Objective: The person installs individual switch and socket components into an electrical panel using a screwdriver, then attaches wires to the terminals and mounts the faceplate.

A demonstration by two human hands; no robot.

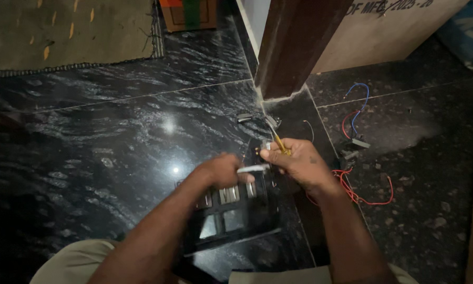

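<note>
From the head camera, the left hand (pixel 223 171) closes on a small white part (pixel 252 169) at the top of a black switch frame (pixel 231 213) that rests against the person's lap above the dark stone floor (pixel 105 142). The right hand (pixel 299 160) grips a yellow-handled screwdriver (pixel 279 144), tip down beside that part. Holding the frame steady and the screwdriver straight should keep the tip from slipping. The frame's square slots hold pale switch pieces (pixel 228 194); the lower slots look empty. Red wires (pixel 362 194) lie near the right wrist.
</note>
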